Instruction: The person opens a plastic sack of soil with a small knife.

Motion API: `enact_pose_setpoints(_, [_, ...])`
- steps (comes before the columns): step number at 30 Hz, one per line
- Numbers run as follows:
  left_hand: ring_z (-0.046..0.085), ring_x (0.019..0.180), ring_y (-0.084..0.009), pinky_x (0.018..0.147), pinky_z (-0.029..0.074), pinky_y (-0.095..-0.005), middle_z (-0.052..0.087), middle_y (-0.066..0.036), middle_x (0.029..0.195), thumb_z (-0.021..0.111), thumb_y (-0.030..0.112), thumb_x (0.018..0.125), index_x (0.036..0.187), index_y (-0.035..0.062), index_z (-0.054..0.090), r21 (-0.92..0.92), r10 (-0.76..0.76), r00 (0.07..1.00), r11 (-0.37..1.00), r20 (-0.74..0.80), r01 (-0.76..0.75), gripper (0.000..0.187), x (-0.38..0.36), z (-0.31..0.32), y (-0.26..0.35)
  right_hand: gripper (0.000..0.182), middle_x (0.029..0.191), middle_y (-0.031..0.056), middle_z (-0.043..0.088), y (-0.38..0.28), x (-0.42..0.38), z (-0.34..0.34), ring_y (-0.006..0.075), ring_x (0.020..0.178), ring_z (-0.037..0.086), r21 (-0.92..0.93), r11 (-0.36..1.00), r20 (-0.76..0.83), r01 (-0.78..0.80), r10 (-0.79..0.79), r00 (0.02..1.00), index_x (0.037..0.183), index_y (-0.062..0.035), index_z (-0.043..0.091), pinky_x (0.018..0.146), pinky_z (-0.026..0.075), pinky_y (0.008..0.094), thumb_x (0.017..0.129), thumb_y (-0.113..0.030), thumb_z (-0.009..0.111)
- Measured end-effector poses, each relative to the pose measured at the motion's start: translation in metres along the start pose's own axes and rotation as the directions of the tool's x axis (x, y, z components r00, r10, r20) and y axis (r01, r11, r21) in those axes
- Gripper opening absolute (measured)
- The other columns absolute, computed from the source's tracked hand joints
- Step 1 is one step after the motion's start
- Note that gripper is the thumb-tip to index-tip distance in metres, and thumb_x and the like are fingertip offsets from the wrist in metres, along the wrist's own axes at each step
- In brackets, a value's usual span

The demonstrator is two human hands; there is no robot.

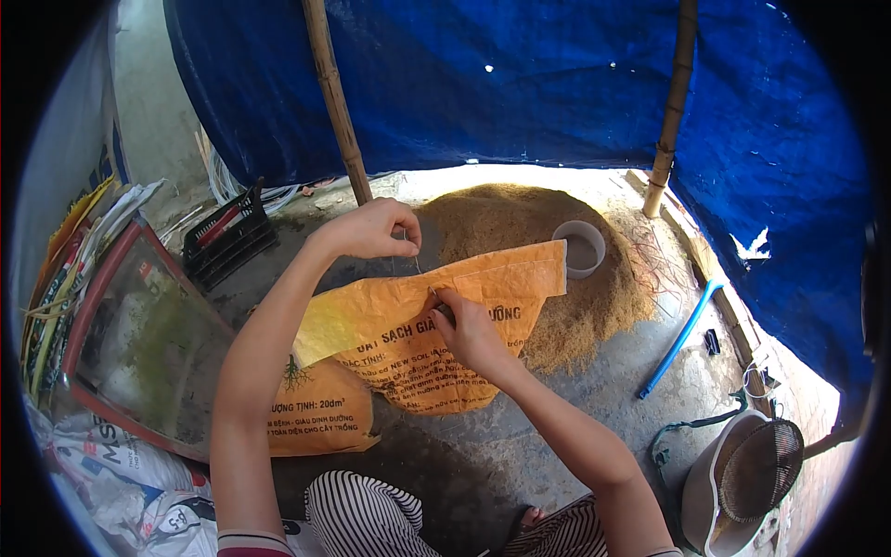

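Note:
An orange soil bag (pixel 371 311) with black printing stands in front of me, its upper part folded over. Above its top edge, my left hand (pixel 376 230) is closed in a pinch on a thin pale thread (pixel 418 263) that runs down to the bag. Against the printed front, my right hand (pixel 471 336) has its fingers pressed together near the fold. A small dark bit shows between those fingers, too hidden to name. Some green sprigs (pixel 295 373) poke out at the bag's left side.
Beyond the bag lies a heap of brown grainy material (pixel 501 218) with a white round container (pixel 579 249) in it. A black crate (pixel 227 237) and red-framed panel (pixel 148 343) are left; a blue tube (pixel 680 341), bucket (pixel 710 483) and sieve (pixel 761 471) right.

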State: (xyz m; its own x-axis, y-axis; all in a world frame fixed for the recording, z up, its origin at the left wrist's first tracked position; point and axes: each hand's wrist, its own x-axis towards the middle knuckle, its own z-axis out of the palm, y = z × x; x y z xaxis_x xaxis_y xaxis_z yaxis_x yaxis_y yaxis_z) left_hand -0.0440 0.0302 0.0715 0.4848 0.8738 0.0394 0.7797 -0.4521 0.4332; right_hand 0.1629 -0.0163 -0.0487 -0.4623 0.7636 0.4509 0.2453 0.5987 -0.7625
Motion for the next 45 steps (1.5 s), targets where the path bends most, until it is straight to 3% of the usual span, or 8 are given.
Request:
enact_pose_setpoints(15, [0.053,0.077,-0.0163,0.072,0.043,-0.0299,0.054,-0.004,0.076,0.071,0.021,0.074,0.083,0.0038,0.069,-0.029,0.0,0.995,1.0,-0.103,-0.003,0.019,-0.026,-0.006,-0.003,0.014,0.068,0.0178,0.06,0.001,0.003,0.01,0.033,0.064,0.061,0.086,0.992,0.0,-0.096,0.096,0.995,0.094,-0.0001,0.058,0.061,0.046,0.0393,0.085,-0.01,0.056])
enact_pose_setpoints(18, [0.052,0.075,-0.0161,0.07,0.042,-0.0303,0.052,-0.004,0.073,0.073,0.021,0.072,0.081,0.0048,0.071,-0.021,-0.047,0.99,0.999,-0.135,0.045,0.019,-0.029,-0.001,0.0,0.015,0.069,0.0166,0.06,0.002,0.003,0.012,0.0301,0.063,0.061,0.098,0.98,0.041,-0.171,0.167,0.985,0.096,-0.0011,0.058,0.06,0.046,0.0378,0.086,-0.012,0.057])
enact_pose_setpoints(20, [0.051,0.073,-0.016,0.069,0.041,-0.0305,0.051,-0.004,0.072,0.074,0.021,0.071,0.081,0.0053,0.072,-0.022,-0.072,0.984,0.997,-0.164,0.069,0.019,-0.032,0.004,-0.002,0.013,0.06,0.0053,0.053,0.01,0.002,0.018,0.0118,0.047,0.051,0.116,0.991,-0.01,-0.066,0.068,0.998,0.096,-0.0003,0.055,0.045,0.041,0.0291,0.093,-0.013,0.052])
enact_pose_setpoints(24, [0.049,0.071,-0.0166,0.069,0.04,-0.0312,0.045,-0.004,0.069,0.075,0.022,0.069,0.081,0.0064,0.072,-0.029,-0.108,0.96,0.994,-0.257,0.104,0.019,-0.037,0.014,-0.006,0.013,0.059,0.0043,0.052,0.016,0.002,0.022,0.0113,0.047,0.052,0.132,0.99,-0.01,-0.045,0.046,0.999,0.095,0.0001,0.054,0.045,0.042,0.0282,0.094,-0.012,0.051])
enact_pose_setpoints(26, [0.048,0.071,-0.0176,0.069,0.039,-0.0319,0.043,-0.005,0.069,0.075,0.022,0.069,0.08,0.0067,0.072,-0.023,-0.132,0.952,0.991,-0.277,0.131,0.019,-0.039,0.019,-0.01,0.014,0.069,0.013,0.06,0.013,0.002,0.021,0.022,0.06,0.059,0.179,0.968,0.028,-0.174,0.172,0.985,0.096,-0.0018,0.059,0.058,0.045,0.0344,0.087,-0.013,0.058])
enact_pose_setpoints(32, [0.045,0.081,-0.0208,0.071,0.035,-0.0335,0.04,-0.006,0.071,0.074,0.02,0.068,0.078,0.0064,0.071,0.035,-0.027,0.937,0.999,-0.348,0.041,0.017,-0.044,0.025,-0.008,0.013,0.062,0.0108,0.056,-0.003,0.001,0.016,0.0184,0.055,0.055,0.237,0.937,0.066,-0.258,0.249,0.966,0.094,-0.002,0.058,0.055,0.043,0.0332,0.088,-0.014,0.058])
enact_pose_setpoints(34, [0.047,0.092,-0.023,0.087,0.038,-0.0363,0.043,-0.006,0.077,0.071,0.024,0.071,0.078,0.0076,0.07,0.015,-0.131,0.952,0.99,-0.275,0.141,0.018,-0.046,0.018,0.004,0.013,0.063,0.0112,0.056,0.001,0.001,0.017,0.0191,0.055,0.055,0.212,0.946,0.059,-0.245,0.238,0.97,0.094,-0.0019,0.058,0.055,0.043,0.0336,0.088,-0.014,0.058])
enact_pose_setpoints(45, [0.045,0.086,-0.0216,0.084,0.038,-0.0358,0.04,-0.005,0.074,0.07,0.021,0.073,0.076,0.0059,0.068,0.085,0.007,0.957,0.996,-0.291,0.019,0.016,-0.036,0.015,0.018,0.011,0.06,0.005,0.053,0.008,0.002,0.019,0.0119,0.05,0.052,0.1,0.988,0.0,-0.12,0.12,0.993,0.093,-0.0014,0.055,0.049,0.042,0.0293,0.092,-0.012,0.054])
